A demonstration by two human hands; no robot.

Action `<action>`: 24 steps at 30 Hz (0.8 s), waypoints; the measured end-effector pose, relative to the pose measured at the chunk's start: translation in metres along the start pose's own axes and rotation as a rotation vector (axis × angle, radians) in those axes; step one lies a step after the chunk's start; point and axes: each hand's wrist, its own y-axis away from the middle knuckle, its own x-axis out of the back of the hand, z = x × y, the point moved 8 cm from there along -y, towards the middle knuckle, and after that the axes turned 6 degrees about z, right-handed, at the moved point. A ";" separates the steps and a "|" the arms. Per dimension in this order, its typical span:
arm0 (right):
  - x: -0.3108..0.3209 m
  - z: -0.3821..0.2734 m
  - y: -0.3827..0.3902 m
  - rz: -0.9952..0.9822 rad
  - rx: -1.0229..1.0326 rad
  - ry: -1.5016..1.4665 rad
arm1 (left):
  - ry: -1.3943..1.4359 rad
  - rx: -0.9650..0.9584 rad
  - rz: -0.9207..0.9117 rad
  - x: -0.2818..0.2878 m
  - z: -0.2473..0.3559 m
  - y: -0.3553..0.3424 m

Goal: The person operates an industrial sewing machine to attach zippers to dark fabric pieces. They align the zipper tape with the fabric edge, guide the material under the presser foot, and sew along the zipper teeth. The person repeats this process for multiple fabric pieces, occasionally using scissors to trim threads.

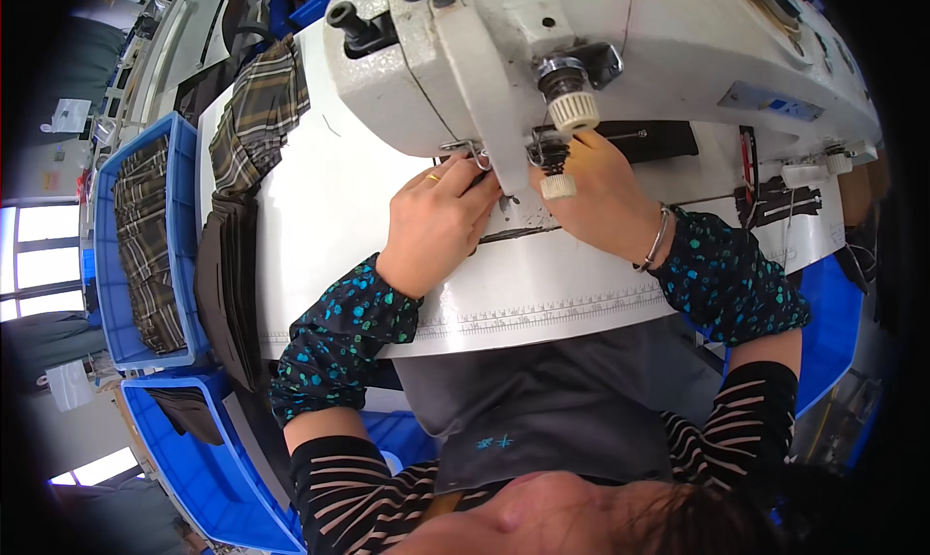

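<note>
A white sewing machine [455,71] overhangs a white work table [339,264] with a ruler strip along its front. My left hand [436,221] is curled just left of the needle area, its fingers closed on dark fabric [475,166] by the presser foot. My right hand [601,201], with a bracelet at the wrist, reaches under the machine head beside the tension knobs [573,109]. Its bent fingertips are partly hidden, and what they hold is unclear. A long black fabric piece [659,140] lies just behind it.
Plaid fabric [257,109] and a stack of dark brown pieces [223,293] lie at the table's left. A blue bin [184,235] holds more plaid pieces; another [208,497] sits below. A blue bin [833,332] is at right, and dark scraps [780,201] lie beside the machine.
</note>
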 end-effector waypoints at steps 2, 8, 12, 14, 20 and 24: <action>0.003 -0.002 -0.001 0.013 0.005 -0.015 | 0.001 0.012 -0.014 0.001 0.000 -0.001; 0.006 -0.003 -0.003 0.026 0.037 0.042 | -0.002 -0.019 0.017 0.002 0.002 -0.003; 0.005 -0.001 -0.003 0.035 0.031 0.038 | -0.017 -0.012 0.018 0.001 0.000 -0.003; 0.003 0.000 -0.003 0.032 0.013 -0.003 | -0.009 -0.021 0.046 0.003 0.000 -0.005; 0.004 0.002 -0.003 0.061 0.012 -0.006 | 0.002 -0.026 0.070 0.003 -0.001 -0.007; 0.006 0.004 -0.004 0.048 0.001 -0.043 | -0.008 -0.028 0.064 0.001 -0.004 -0.005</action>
